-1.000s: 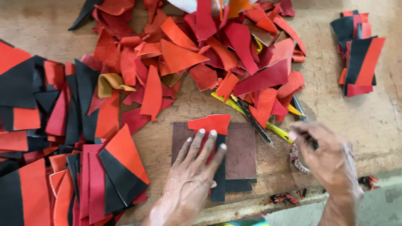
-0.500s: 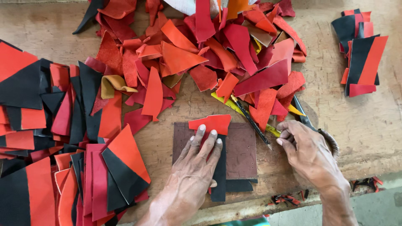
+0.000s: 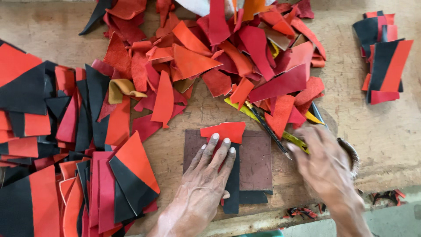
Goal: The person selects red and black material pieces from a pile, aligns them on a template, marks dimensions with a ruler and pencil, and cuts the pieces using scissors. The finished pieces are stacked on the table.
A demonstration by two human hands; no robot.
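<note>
My left hand [image 3: 209, 172] lies flat, fingers spread, on a black leather strip [image 3: 232, 188] and the lower edge of a red leather piece [image 3: 226, 130]. Both pieces rest on a brown square board [image 3: 256, 160] near the table's front edge. My right hand [image 3: 323, 163], blurred, hovers to the right of the board, over a round metal tin [image 3: 351, 153]. Its fingertips are next to a yellow ruler [image 3: 263, 123] and a dark pen-like tool [image 3: 267, 127]. Whether it grips anything is unclear.
A big heap of red and orange leather scraps [image 3: 228, 52] fills the back of the wooden table [image 3: 372, 127]. Stacks of joined red-and-black pieces [image 3: 66, 145] lie at left. A small sorted stack [image 3: 383, 57] sits at back right. Small offcuts [image 3: 386, 196] lie at the front edge.
My right hand has moved left and forward from the table's edge toward the ruler and the dark tool. My left hand stays pressed on the pieces on the board.
</note>
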